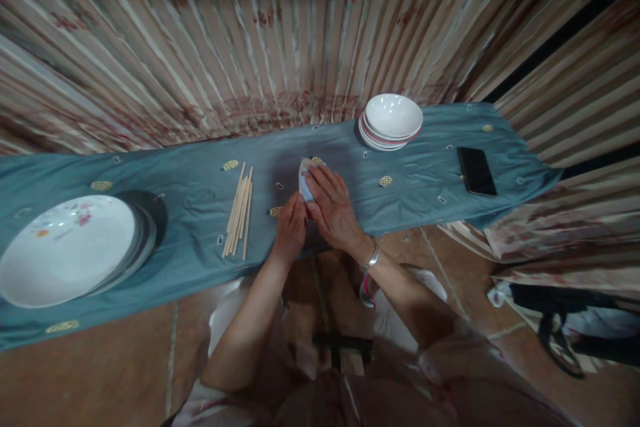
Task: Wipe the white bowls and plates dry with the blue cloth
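Close together over the table's front edge, both hands are on a small white and light-blue object [304, 179], mostly covered by the fingers. Whether it is a bowl turned on its side or a folded cloth, I cannot tell. My left hand [291, 227] is closed at its lower left side, thumb up against it. The fingers of my right hand [334, 207] lie together across its right face and wrap it from above. To the left of my hands, several wooden chopsticks [239, 213] lie loosely side by side on the cloth.
A teal tablecloth [200, 180] covers the narrow table. Large flowered plates [75, 253] are stacked at the left. White bowls [393, 117] stand stacked at the back right, with a black phone [477, 171] farther right. A pleated curtain [280, 47] hangs behind.
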Demonstrator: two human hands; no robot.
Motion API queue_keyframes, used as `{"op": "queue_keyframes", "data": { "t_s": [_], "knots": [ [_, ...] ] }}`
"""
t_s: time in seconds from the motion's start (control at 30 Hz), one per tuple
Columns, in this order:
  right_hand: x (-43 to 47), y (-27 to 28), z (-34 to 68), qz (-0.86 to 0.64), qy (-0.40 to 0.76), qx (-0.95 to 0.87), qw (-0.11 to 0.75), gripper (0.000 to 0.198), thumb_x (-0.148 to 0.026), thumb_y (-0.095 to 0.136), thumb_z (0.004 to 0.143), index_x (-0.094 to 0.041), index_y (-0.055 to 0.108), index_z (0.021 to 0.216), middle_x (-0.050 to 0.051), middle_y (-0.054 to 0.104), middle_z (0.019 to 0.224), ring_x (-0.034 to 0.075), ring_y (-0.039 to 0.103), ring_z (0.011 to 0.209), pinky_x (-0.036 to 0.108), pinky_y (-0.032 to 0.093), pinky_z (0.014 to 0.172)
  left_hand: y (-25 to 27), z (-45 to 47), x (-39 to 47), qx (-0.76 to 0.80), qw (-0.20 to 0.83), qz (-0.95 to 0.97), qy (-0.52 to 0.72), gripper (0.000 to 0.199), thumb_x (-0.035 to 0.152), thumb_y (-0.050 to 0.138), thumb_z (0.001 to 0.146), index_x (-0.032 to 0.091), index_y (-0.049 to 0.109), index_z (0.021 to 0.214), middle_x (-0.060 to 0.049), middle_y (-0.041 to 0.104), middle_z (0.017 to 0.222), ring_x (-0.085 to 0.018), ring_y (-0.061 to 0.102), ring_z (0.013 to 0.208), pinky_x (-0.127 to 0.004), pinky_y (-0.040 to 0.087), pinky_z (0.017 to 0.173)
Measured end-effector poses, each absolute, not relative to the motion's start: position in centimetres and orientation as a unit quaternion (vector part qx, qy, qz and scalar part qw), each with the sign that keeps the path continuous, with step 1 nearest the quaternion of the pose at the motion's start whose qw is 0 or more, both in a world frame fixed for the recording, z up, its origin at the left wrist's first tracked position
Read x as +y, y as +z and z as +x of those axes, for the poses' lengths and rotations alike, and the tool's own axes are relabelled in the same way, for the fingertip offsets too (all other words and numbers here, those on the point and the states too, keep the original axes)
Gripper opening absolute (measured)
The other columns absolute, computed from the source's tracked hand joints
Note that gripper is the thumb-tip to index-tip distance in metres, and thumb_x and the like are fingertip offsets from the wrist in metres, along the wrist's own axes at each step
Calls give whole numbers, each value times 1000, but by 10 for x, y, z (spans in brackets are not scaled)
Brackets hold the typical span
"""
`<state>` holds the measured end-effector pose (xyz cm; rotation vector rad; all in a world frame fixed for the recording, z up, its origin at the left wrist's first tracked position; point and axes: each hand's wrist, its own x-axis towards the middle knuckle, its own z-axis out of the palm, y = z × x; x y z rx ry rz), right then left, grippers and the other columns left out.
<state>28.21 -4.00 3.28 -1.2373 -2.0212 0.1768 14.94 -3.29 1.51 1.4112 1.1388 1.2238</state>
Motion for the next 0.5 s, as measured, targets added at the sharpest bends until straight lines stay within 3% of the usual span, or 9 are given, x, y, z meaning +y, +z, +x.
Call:
{"op": "queue_keyframes", "data": {
  "t_s": [0.13,0.33,0.5],
  "knots": [
    [-30,49,284,-463,76,-807,360,48,-33,32,106,-18,51,147,12,52,154,25,35,152,52,30,124,15,148,-35,453,446,618,463,41,50,40,101,18,66,103,-10,71,94,-22,66,89,-37,55,86],
    [-8,56,295,-462,131,-779,402,47,-43,33,105,-20,66,131,11,66,136,25,52,138,49,39,119,26,153,-40,444,468,615,454,39,51,46,98,21,66,83,-5,66,76,-20,61,74,-33,52,75],
    [11,51,309,-496,260,-696,450,49,-56,38,102,-23,71,116,8,74,112,24,67,106,41,52,101,35,151,-43,442,511,584,450,36,52,56,92,21,64,75,-3,62,70,-19,55,68,-31,47,67]
  ]
}}
